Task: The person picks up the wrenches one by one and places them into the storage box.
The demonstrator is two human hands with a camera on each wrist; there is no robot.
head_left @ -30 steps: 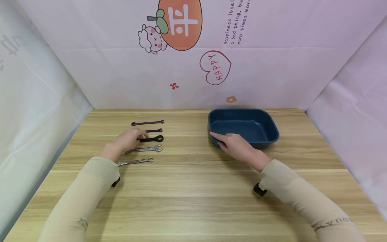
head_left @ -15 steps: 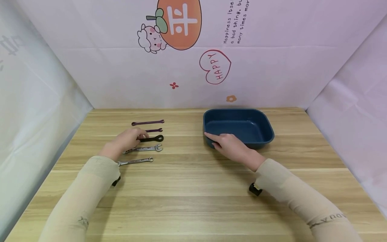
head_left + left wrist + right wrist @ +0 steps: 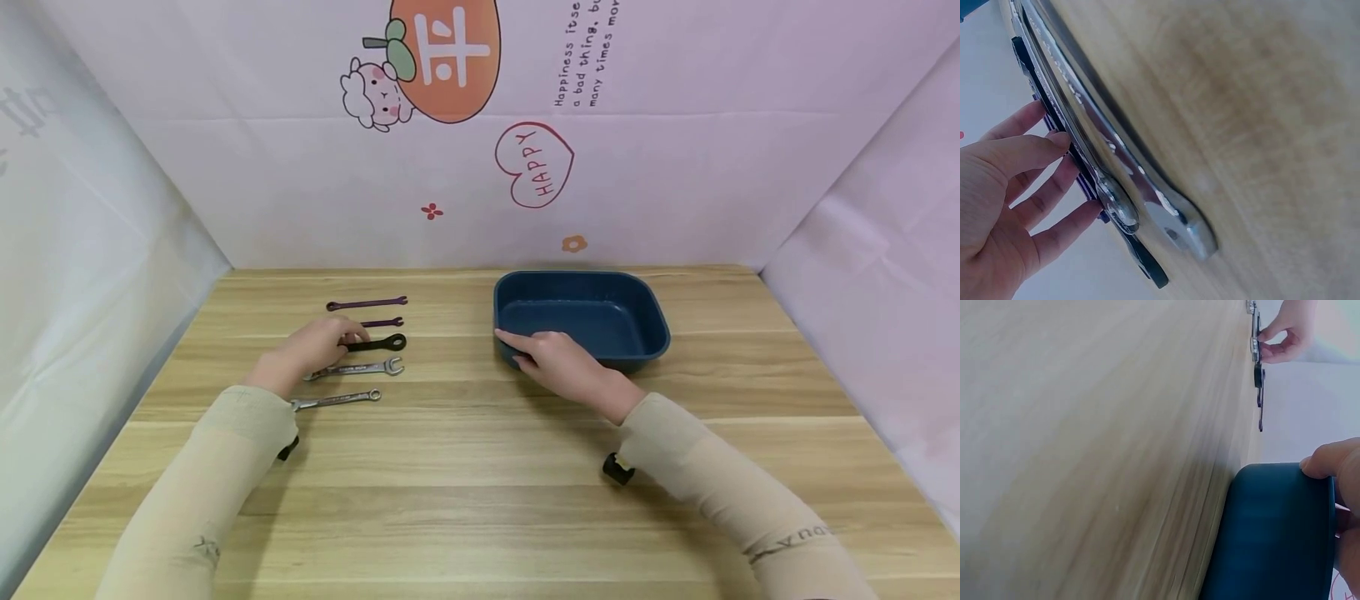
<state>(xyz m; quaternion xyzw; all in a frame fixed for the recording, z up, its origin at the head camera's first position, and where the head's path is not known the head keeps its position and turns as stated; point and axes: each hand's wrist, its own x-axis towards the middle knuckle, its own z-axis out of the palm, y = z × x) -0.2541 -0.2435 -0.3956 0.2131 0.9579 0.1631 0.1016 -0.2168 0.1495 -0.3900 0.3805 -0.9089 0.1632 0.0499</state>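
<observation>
In the head view my left hand (image 3: 318,343) lies over the row of wrenches at the left. Its thumb and fingers pinch a black wrench (image 3: 382,343), whose ring end sticks out to the right. The left wrist view shows the thumb on the near side of this black wrench (image 3: 1147,265). Two silver wrenches, one open-ended (image 3: 360,368) and one with a ring end (image 3: 337,401), lie in front. Behind are two purple wrenches, the far one (image 3: 367,303) fully visible and the nearer one (image 3: 386,322) half hidden. My right hand (image 3: 558,362) grips the front-left rim of a blue basin (image 3: 585,283).
Pale wooden tabletop (image 3: 435,467) spreads under everything. A printed white cloth (image 3: 300,192) hangs along the back edge, with white cloth on both sides. Wood separates the wrenches from the basin.
The blue basin has slid left along the table together with my right hand. My left hand and the wrenches stay where they were.
</observation>
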